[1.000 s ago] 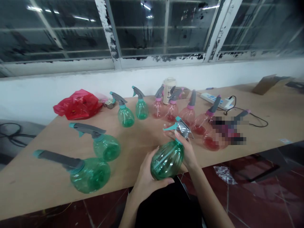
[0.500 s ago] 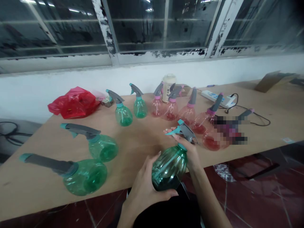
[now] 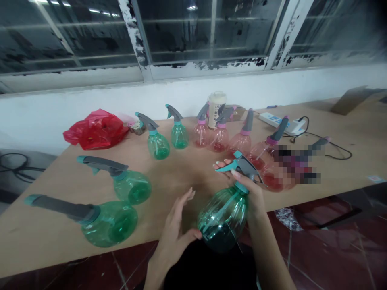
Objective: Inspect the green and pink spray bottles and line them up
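Observation:
A green spray bottle (image 3: 223, 217) with a grey and turquoise spray head is tilted over the front edge of the table. My right hand (image 3: 253, 192) grips it around the neck, just under the spray head, with fingers behind the turquoise trigger. My left hand (image 3: 175, 229) is open to the left of the bottle, fingers apart, its thumb tip close to the bottle's lower side; I cannot tell if it touches. Left of my hands stand a near green spray bottle (image 3: 110, 223) and another green spray bottle (image 3: 133, 187).
Farther back are two green spray bottles, one a small green bottle (image 3: 179, 136). A curved row of several pink spray bottles (image 3: 240, 143) runs to the right. Behind stand a paper cup (image 3: 216, 108), a red plastic bag (image 3: 98, 131) and a power strip (image 3: 282, 123) with a black cable.
My left hand has let go of the green spray bottle and moved slightly left, fingers opened. My right hand has carried the bottle a little to the right.

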`<act>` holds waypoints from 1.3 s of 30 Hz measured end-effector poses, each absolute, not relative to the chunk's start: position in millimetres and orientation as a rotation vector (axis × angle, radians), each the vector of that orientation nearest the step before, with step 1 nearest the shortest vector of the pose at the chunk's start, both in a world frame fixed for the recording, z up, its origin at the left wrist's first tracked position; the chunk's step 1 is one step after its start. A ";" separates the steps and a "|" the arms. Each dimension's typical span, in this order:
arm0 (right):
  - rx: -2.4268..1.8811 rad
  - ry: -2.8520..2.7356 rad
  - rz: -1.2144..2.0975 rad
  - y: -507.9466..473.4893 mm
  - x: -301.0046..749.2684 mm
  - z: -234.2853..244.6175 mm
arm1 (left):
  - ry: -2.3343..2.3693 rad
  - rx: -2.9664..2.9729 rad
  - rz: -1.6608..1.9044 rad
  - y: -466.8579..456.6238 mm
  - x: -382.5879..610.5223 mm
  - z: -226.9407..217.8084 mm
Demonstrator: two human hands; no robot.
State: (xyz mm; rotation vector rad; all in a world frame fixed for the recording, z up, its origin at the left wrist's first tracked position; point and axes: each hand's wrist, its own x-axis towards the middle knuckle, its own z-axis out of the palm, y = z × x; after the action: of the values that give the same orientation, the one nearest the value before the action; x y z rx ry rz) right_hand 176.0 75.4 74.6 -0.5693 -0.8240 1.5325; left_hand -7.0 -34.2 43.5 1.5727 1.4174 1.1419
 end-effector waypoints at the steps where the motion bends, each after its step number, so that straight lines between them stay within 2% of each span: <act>1: -0.564 -0.806 1.520 75.7 176.0 75.1 | 1.428 1.535 1.206 -31.8 -10.0 40.4; 9: -0.563 -0.713 1.543 73.9 170.3 77.9 | 1.645 1.245 1.308 -17.8 -17.7 24.7; 17: -0.664 -0.624 1.405 70.2 163.0 80.9 | 1.717 1.260 1.245 -18.0 -15.5 26.4; 39: -0.626 -0.715 1.359 61.4 164.1 79.3 | 1.754 1.316 1.190 -18.5 -16.5 26.7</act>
State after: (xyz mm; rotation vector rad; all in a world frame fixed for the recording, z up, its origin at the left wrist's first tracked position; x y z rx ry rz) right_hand 164.1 61.4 79.3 -0.6258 -0.7147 1.3586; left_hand -16.5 -18.5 26.7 1.3156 1.7541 1.1905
